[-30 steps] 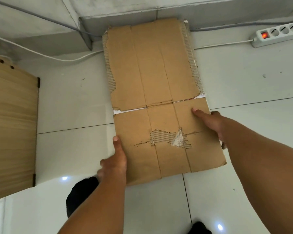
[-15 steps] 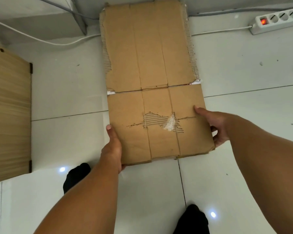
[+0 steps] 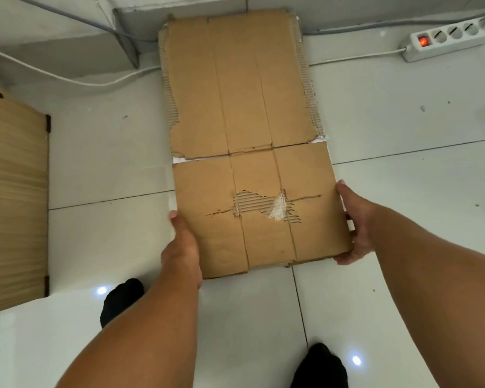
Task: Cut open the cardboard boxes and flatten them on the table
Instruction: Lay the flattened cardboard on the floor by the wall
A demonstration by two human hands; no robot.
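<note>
The flattened brown cardboard sheet [image 3: 244, 130] lies on the white tiled floor [image 3: 403, 130], far end by the wall. The left hand [image 3: 181, 249] is at its near-left edge, right hand [image 3: 357, 225] at its near-right. Light wooden board [image 3: 11, 197] sits left, white power strip [image 3: 448, 40] far right.

- Two bare forearms reach into view from the lower edge, with no sleeves, watch or bracelet visible on either.
- The left hand [image 3: 181, 249] and right hand [image 3: 357, 232] are ungloved; no rings can be made out on the fingers that show.
- Both feet are covered in plain black, the left foot [image 3: 121, 301] and right foot [image 3: 319, 366]; whether socks or shoes cannot be told.
</note>
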